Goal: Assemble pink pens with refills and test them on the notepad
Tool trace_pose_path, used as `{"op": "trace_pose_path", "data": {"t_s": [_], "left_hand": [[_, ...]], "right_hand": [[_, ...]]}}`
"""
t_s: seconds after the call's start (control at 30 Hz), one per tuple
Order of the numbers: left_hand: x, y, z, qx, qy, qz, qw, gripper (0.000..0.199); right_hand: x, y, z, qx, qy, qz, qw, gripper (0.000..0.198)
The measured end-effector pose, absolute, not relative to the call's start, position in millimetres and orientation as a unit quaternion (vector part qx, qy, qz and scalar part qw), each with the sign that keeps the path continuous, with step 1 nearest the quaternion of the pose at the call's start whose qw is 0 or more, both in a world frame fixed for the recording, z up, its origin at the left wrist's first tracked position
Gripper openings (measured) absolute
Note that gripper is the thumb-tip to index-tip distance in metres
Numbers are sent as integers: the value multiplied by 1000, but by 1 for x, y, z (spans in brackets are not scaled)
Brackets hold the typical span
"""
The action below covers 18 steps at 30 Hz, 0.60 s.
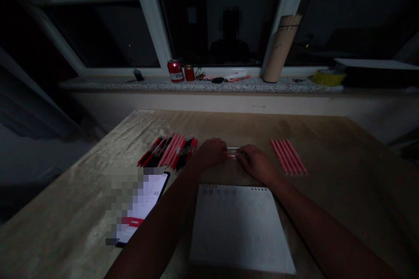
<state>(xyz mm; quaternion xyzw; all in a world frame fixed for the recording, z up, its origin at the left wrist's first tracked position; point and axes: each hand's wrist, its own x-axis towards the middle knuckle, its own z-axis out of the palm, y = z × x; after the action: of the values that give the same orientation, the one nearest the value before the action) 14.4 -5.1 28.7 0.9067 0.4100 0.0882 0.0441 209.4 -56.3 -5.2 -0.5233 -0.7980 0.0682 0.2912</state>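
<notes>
Both hands meet above the spiral notepad, with a slim pink pen [231, 155] stretched sideways between them. My left hand [212, 150] is closed around its left end, and my right hand [253, 159] is closed at the other end. A thin pale strip shows just behind the pen; dim light keeps me from telling what it is. Left of my left hand lies a bunch of red, black and pink pens [172, 151]. Further right of my right hand, several pink pens [288, 157] lie side by side in a neat row.
The open notepad [240, 231] lies in front, between my forearms. A lit phone [144, 207] rests by my left forearm. On the windowsill [157, 85] are a red can [176, 71], a small jar [189, 73], a cardboard tube [282, 48] and yellow tape [328, 77].
</notes>
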Motion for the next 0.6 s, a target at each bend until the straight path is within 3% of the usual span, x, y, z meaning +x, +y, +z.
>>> {"op": "trace_pose_path", "data": {"t_s": [0.33,0.6], "left_hand": [[2,4,16,728,540,370,202,13],[5,17,-1,463,517,563,449,27]], "right_hand": [[214,-53,-2,-560,-667,197,451,28],[218,-40,-7,-549,-461,339,609,40]]}}
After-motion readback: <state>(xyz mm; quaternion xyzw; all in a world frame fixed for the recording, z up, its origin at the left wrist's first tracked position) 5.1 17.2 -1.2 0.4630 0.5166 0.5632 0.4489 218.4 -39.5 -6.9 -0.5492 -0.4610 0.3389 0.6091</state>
